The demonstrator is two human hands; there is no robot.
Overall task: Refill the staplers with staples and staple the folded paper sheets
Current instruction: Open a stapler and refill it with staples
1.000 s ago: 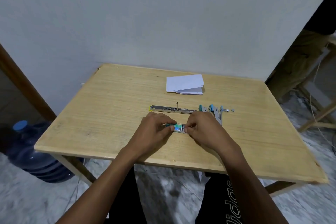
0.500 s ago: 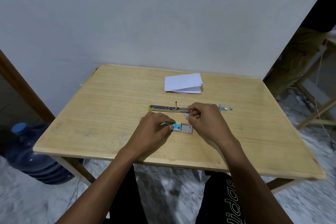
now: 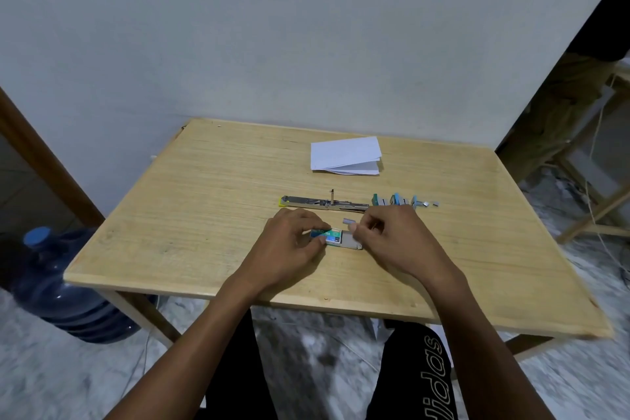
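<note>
right fingers: thumb and forefinger of the right hand [image 3: 392, 239] pinched together on a short staple strip [image 3: 349, 221], held just above the table [image 3: 204, 215]; other fingers curled.
left fingers: left hand [image 3: 289, 245] grips the staple box [image 3: 332, 236] by its sleeve, fingertips clamped on its near and far sides, box flat on the table.
change: 1 s ago both hands were down on the box. Its grey tray [image 3: 353, 245] now sticks out to the right, and the right hand has come off it with the strip.
meaning: my read is that extraction is done and loading comes next. No stapling yet.
target: open stapler [image 3: 324, 203], just beyond both hands, not touched.
axis: long axis runs left-right, parallel to the table's near edge; yellow end [image 3: 283, 203] points left, magazine channel faces up. The strip also lies roughly left-right, so little rotation looks needed.
box axis: left-right, tray opening to the right.
further out: small blue and teal pieces [image 3: 395, 199] to the right of the stapler, too small to identify; loose staple bits [image 3: 430, 204] beside them.
paper: folded paper sheets [image 3: 345, 156] lie near the far edge, well apart from the hands.
</note>
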